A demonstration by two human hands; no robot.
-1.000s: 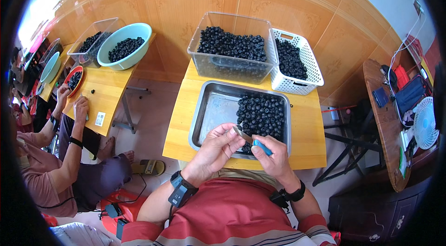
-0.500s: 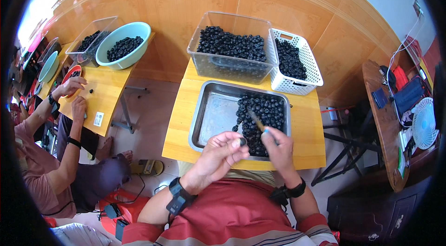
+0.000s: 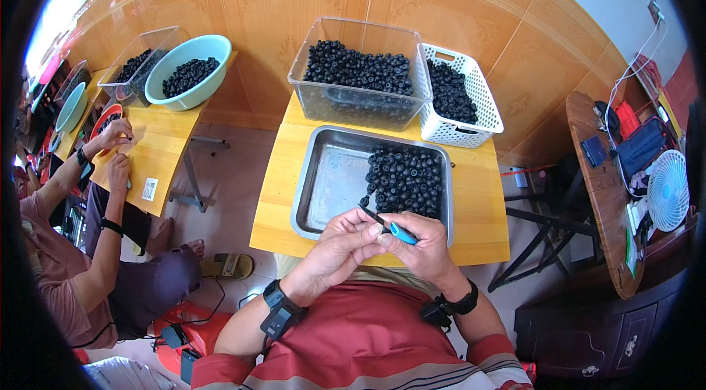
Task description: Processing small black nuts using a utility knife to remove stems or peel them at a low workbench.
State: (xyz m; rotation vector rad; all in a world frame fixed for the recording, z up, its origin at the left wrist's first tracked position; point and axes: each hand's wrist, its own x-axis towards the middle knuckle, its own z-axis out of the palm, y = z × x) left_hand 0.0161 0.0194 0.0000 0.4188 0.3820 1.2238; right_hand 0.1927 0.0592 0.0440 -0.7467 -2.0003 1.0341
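Above the near edge of a metal tray (image 3: 300, 206), my two hands meet. My right hand (image 3: 425, 243) is closed round a slim tool (image 3: 402, 233) with a blue handle and a narrow dark front end; it looks like a small knife. The tool's tip reaches across the fingers of my left hand (image 3: 346, 243), which are pinched on a small black round part, mostly hidden now. Many black round parts with holes (image 3: 404, 180) are heaped in the right half of the tray.
Behind the tray stand a clear plastic bin (image 3: 360, 107) and a white perforated basket (image 3: 463, 136), both holding black parts. To the left, a person (image 3: 73, 257) works at another table with a pale green basin (image 3: 213, 84). A brown side table (image 3: 599, 199) with a fan (image 3: 668, 191) is at right.
My right hand has moved left and up against my left hand, bringing the tool to the pinched fingers. The view has shifted slightly.
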